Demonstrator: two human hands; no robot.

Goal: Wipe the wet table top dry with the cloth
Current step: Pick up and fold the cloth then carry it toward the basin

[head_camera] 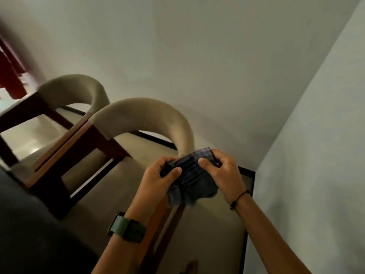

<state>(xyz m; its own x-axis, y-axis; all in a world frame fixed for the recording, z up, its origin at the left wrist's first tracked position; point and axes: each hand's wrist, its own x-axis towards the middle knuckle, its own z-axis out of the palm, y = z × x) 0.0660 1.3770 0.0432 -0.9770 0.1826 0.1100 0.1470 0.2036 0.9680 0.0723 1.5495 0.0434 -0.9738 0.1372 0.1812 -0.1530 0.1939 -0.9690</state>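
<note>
The cloth [192, 176] is gripped bunched between left hand [158, 175] and right hand [221, 171]; it is best folded flat before the table [23, 224] is wiped.

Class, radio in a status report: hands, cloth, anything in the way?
Left hand and right hand both gripping the dark cloth, held in the air. Not yet wiping. Chair just beyond.

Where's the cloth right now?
In the head view, the dark cloth sits lower centre-right, bunched between the left hand and right hand, held in the air beside the nearer chair.
</note>
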